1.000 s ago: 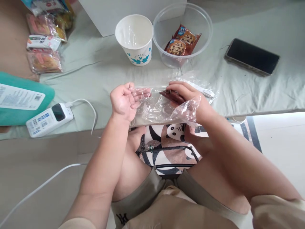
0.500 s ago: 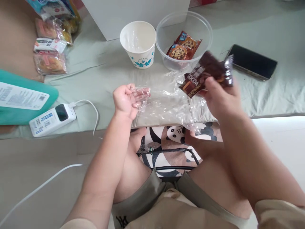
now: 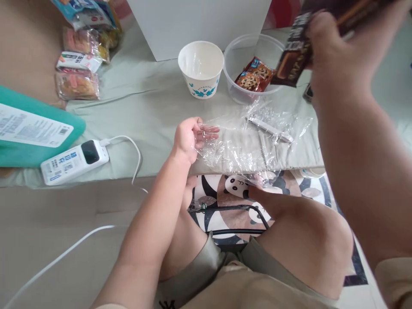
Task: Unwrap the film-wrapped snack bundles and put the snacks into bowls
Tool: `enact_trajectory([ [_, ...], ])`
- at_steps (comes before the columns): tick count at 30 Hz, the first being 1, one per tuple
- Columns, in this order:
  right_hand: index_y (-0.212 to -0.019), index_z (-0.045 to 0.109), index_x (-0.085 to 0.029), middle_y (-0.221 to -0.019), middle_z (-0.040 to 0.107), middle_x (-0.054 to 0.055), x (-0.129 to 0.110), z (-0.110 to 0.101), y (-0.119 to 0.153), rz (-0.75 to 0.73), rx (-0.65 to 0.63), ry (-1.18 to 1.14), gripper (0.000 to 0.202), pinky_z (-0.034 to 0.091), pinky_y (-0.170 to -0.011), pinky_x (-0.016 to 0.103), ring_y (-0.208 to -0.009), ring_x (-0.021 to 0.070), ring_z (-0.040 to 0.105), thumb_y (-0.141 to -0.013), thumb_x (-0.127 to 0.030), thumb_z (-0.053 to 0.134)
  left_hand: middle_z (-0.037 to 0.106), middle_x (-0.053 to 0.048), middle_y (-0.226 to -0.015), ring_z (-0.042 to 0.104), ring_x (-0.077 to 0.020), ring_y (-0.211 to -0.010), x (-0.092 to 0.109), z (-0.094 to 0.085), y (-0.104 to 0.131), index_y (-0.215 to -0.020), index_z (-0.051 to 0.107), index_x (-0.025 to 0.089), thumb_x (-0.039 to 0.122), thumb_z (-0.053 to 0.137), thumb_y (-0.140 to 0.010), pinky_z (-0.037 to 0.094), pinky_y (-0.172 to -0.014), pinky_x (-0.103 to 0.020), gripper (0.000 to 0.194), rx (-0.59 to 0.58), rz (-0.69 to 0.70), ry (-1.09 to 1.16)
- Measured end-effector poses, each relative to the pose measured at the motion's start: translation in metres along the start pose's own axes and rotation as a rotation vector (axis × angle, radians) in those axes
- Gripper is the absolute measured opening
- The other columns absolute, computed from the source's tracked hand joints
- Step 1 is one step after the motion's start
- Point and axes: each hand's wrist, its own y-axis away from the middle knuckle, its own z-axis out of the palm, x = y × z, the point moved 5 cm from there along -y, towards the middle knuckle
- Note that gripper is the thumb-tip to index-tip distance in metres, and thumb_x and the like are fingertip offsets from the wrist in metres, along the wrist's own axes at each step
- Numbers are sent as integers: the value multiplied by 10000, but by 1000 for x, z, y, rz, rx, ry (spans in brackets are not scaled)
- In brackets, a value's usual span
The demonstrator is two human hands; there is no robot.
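Nearest the camera are the person's olive shorts (image 3: 193,264) and bare legs, with a panda-patterned mat (image 3: 236,185) and a black bar (image 3: 231,208) between them. Beyond the knees runs the edge of a surface covered in pale green cloth (image 3: 122,118). A clear plastic bag (image 3: 238,148) lies crumpled along this edge, partly hanging over it, and a slim whitish strip (image 3: 270,128) shows through or beside the film. At the left end of the bag, the left hand (image 3: 193,136) is part-open, its fingers loosely stretched against the film; whether it pinches the plastic cannot be told. To the left, a white power bank (image 3: 75,163) with a white cable (image 3: 140,152) plugged in lies near the edge, just beside a green container (image 3: 75,124) bearing a white label. The right hand (image 3: 343,60) is raised at the upper right, closed around dark brown snack packaging (image 3: 291,64), whose lower tip overlaps the rim of a clear round tub (image 3: 232,81) in view; contact between them cannot be told. Orange-brown cookie packets (image 3: 249,80) lie inside the tub. Just left of it, a white paper cup (image 3: 201,71) with blue leaf prints stands upright. Part of a dark phone (image 3: 308,93) shows beside the right forearm. At the far left are wrapped snacks (image 3: 77,83), and behind the cup and tub rises a large white box (image 3: 199,23), with something red (image 3: 283,13) beyond.
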Motion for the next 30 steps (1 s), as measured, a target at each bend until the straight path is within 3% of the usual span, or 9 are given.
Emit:
enact_trajectory([
  [3, -1062, 721, -201, -1345, 710, 1, -9, 18, 3, -55, -77, 76, 454, 605, -882, 352, -1270, 228, 679, -971, -571, 474, 725, -83, -670, 678, -163, -533, 2, 0, 0, -624, 362, 205, 228, 503, -580, 75, -417, -196, 149, 4, 18, -4],
  [6, -996, 745, -173, -1208, 765, -7, -10, 46, -23, -92, -235, 306, 422, 568, -936, 353, -1267, 228, 675, -914, -540, 554, 722, -84, -670, 675, -169, -542, 2, 0, 0, -622, 366, 202, 219, 509, -573, 93, -425, -207, 152, 7, 8, -4],
  [9, -1123, 770, -185, -1035, 787, 10, 1, 67, -60, 127, -459, 935, 432, 480, -1043, 529, -1305, 354, 630, -749, -402, 776, 734, -90, -696, 687, -188, -586, 3, -1, -1, -637, 371, 203, 213, 544, -594, 151, -431, -214, 178, -3, 5, -7],
  [11, -1206, 763, -182, -1075, 780, 60, -1, 69, -65, 206, -519, 1128, 439, 447, -1046, 617, -1286, 405, 624, -820, -389, 728, 742, -95, -709, 690, -194, -599, 4, -1, -1, -638, 375, 205, 208, 552, -603, 179, -431, -220, 181, -2, 2, -19],
  [13, -1221, 750, -159, -1149, 770, 110, -13, 64, -48, 134, -423, 1010, 382, 490, -1015, 597, -1204, 362, 672, -927, -361, 613, 748, -100, -720, 687, -187, -590, 6, -2, -1, -630, 379, 203, 200, 547, -603, 178, -425, -220, 171, -5, -6, -42],
  [16, -1187, 726, -182, -1148, 773, 126, -21, 41, 13, -25, -205, 662, 297, 549, -994, 498, -1075, 257, 726, -925, -252, 606, 744, -108, -718, 682, -170, -545, 6, -2, 0, -611, 393, 195, 195, 522, -593, 129, -406, -210, 130, -53, -29, -87],
  [21, -1214, 642, -255, -1190, 719, 121, 13, 7, 99, -64, -11, 490, 429, 564, -984, 558, -1138, 305, 689, -799, -148, 637, 719, -110, -688, 722, -206, -565, 2, 5, 5, -593, 379, 200, 184, 510, -577, 319, -393, -193, 133, -290, -67, -82],
  [24, -1354, 541, -305, -1282, 642, 113, 32, 5, 107, -81, -11, 493, 551, 537, -1032, 599, -1231, 333, 631, -823, -193, 634, 734, -150, -696, 675, -200, -481, 0, 8, 10, -568, 326, 212, 192, 518, -539, 355, -367, -211, 196, -379, -104, -70],
  [30, -1508, 401, -292, -1415, 579, 142, 51, 14, 96, -62, -107, 407, 706, 509, -1098, 576, -1290, 325, 594, -851, -268, 659, 694, -199, -572, 378, -126, -198, -5, 0, 19, -529, 274, 229, 250, 589, -438, 80, -260, -204, 329, -507, -268, -154],
])
